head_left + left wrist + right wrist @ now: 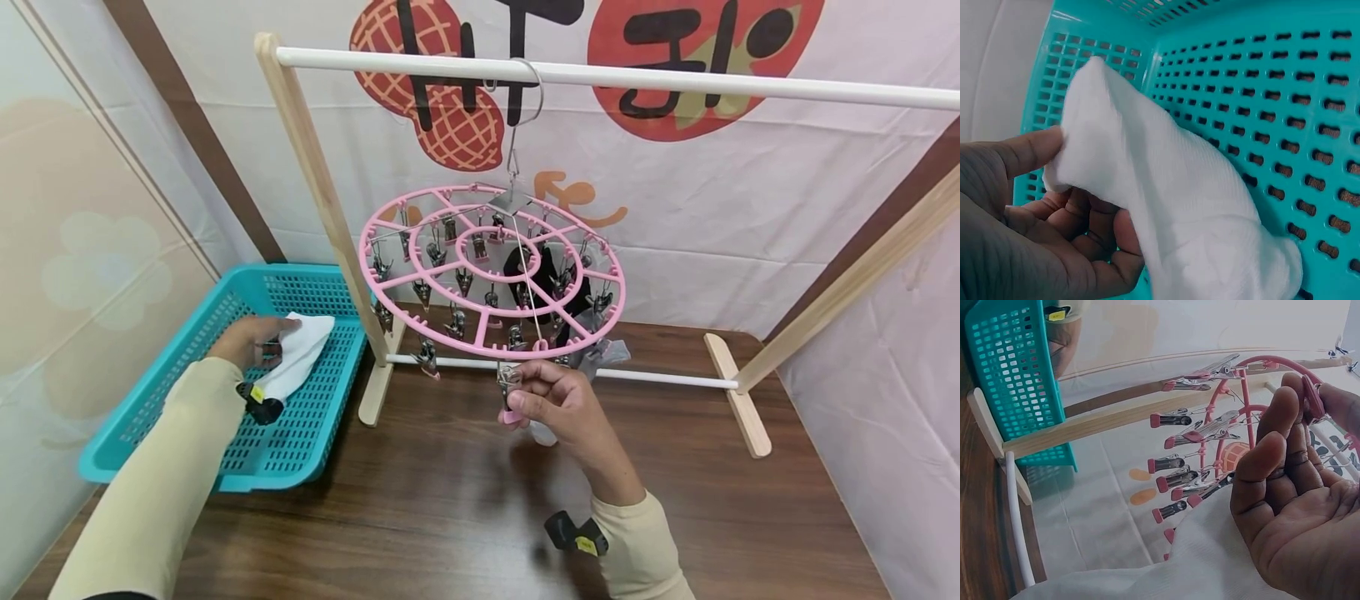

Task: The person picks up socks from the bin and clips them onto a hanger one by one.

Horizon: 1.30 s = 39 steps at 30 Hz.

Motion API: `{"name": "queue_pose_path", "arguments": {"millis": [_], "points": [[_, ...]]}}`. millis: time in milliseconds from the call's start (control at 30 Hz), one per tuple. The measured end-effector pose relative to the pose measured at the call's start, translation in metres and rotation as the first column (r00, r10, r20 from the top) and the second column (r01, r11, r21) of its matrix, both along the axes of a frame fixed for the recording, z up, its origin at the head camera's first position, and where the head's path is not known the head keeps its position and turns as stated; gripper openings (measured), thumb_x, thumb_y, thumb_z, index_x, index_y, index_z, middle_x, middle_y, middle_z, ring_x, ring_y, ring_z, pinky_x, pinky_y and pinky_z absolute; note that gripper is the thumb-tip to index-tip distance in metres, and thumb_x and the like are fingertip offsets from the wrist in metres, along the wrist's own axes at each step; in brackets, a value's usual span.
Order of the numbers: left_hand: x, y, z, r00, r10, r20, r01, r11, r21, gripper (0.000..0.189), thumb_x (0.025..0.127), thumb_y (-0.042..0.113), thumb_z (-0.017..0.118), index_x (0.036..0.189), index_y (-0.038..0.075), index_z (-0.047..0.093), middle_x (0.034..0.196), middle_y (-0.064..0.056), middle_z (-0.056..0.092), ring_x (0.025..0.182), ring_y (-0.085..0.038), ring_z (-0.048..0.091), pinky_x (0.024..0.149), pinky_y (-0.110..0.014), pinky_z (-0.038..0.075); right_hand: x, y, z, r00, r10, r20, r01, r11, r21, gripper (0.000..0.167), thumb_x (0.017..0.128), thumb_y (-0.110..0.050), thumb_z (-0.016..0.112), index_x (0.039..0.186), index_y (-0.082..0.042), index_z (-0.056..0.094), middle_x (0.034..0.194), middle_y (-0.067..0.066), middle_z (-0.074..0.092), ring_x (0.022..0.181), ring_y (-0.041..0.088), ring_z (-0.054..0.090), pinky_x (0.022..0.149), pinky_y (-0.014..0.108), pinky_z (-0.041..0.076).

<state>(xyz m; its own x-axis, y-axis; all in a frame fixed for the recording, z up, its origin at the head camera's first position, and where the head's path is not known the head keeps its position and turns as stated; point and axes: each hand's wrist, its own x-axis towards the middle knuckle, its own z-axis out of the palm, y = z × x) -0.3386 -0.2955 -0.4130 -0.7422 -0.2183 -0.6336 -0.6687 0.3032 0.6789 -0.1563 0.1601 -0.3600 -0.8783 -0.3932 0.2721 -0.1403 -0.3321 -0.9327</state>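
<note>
Over the teal basket (262, 475), my left hand (251, 342) pinches a white sock (1166, 169) by one end, thumb on one side and curled fingers on the other. The rest of the sock slopes down along the basket's inside. My right hand (558, 404) pinches a metal clip with pink tips (512, 412) at the near edge of a round pink drying hanger (480, 346). In the right wrist view, the pink tip (1313, 397) of that clip shows between thumb and fingers. White fabric (1204, 556) hangs close below this hand.
The hanger hooks over the white rail (420, 62) of a wooden rack (315, 167). Several more clips dangle from its rings. Black fabric (551, 275) and grey fabric (600, 358) hang on its right side. A printed cloth (675, 200) stands behind the wooden table (420, 517).
</note>
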Motion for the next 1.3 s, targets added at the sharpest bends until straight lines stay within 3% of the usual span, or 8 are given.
{"name": "queue_pose_path", "arguments": {"millis": [133,267,367,567,800,933,1133,1300], "points": [[0.002,0.0,0.002,0.999,-0.01,-0.036,0.011,1.0,0.026,0.044,0.1,0.031,0.047,0.13,0.0,0.035,0.105,-0.009,0.04,0.086,-0.019,0.046,0.074,-0.031,0.051,0.0,0.0,0.0,1.0,-0.005,-0.007,0.005,1.0,0.001,0.018,0.091,-0.011,0.067,0.101,0.0,0.058,0.083,0.004,0.067,0.074,0.014,0.069,0.067,0.033,0.056],[0.004,-0.003,0.006,0.993,-0.097,-0.064,0.101,0.992,0.074,0.029,0.101,0.03,0.046,0.117,0.005,0.042,0.092,-0.005,0.047,0.078,-0.016,0.048,0.072,-0.03,0.051,0.0,-0.002,0.001,1.0,-0.008,-0.01,0.008,1.0,0.004,0.018,0.091,-0.011,0.067,0.101,0.0,0.057,0.082,0.003,0.068,0.073,0.014,0.069,0.066,0.029,0.055],[0.007,-0.003,0.01,0.986,-0.152,-0.072,0.159,0.983,0.097,0.026,0.1,0.028,0.046,0.115,0.007,0.044,0.082,0.0,0.052,0.075,-0.014,0.051,0.071,-0.029,0.051,-0.001,0.0,0.001,1.0,-0.004,-0.012,0.004,1.0,0.008,0.019,0.091,-0.01,0.067,0.102,0.001,0.056,0.082,0.004,0.067,0.073,0.014,0.069,0.065,0.028,0.055],[0.01,0.003,0.016,0.98,-0.17,-0.107,0.177,0.982,0.064,0.029,0.099,0.025,0.049,0.118,0.004,0.045,0.083,0.0,0.053,0.075,-0.014,0.051,0.072,-0.03,0.05,-0.005,0.005,0.001,1.0,-0.003,-0.012,0.003,1.0,0.029,0.021,0.089,-0.007,0.067,0.102,0.005,0.054,0.08,0.005,0.067,0.071,0.014,0.068,0.063,0.027,0.054],[0.014,0.012,0.024,0.97,-0.187,-0.154,0.193,0.981,0.023,0.046,0.097,0.022,0.054,0.133,-0.003,0.039,0.116,-0.01,0.047,0.097,-0.02,0.049,0.085,-0.036,0.047,-0.01,0.013,0.003,1.0,-0.003,-0.018,0.004,0.998,0.07,0.019,0.089,-0.007,0.067,0.103,0.002,0.057,0.083,0.004,0.067,0.074,0.013,0.068,0.063,0.025,0.053],[0.017,0.011,0.03,0.962,-0.194,-0.19,0.197,0.98,-0.005,0.045,0.097,0.018,0.053,0.133,-0.006,0.039,0.131,-0.017,0.038,0.109,-0.027,0.044,0.093,-0.044,0.044,-0.003,0.006,0.004,1.0,-0.018,-0.018,0.019,0.998,0.062,0.019,0.088,-0.008,0.068,0.102,0.001,0.057,0.083,0.004,0.068,0.074,0.013,0.068,0.062,0.024,0.052],[0.023,0.013,0.045,0.934,-0.249,-0.256,0.232,0.968,-0.093,0.05,0.098,0.019,0.053,0.137,-0.009,0.039,0.136,-0.024,0.038,0.112,-0.03,0.044,0.096,-0.049,0.042,0.006,-0.005,0.005,1.0,-0.018,0.0,0.018,0.999,0.031,0.017,0.089,-0.006,0.066,0.102,-0.003,0.056,0.086,0.005,0.072,0.078,0.015,0.07,0.062,0.024,0.052],[0.027,0.015,0.058,0.906,-0.308,-0.29,0.278,0.95,-0.14,0.057,0.098,0.024,0.056,0.14,-0.01,0.039,0.108,-0.006,0.06,0.093,-0.018,0.056,0.08,-0.035,0.051,0.013,-0.014,0.005,1.0,-0.025,0.0,0.025,0.999,0.02,0.02,0.089,-0.004,0.066,0.103,0.004,0.055,0.086,0.005,0.072,0.078,0.015,0.071,0.063,0.025,0.053]]}}
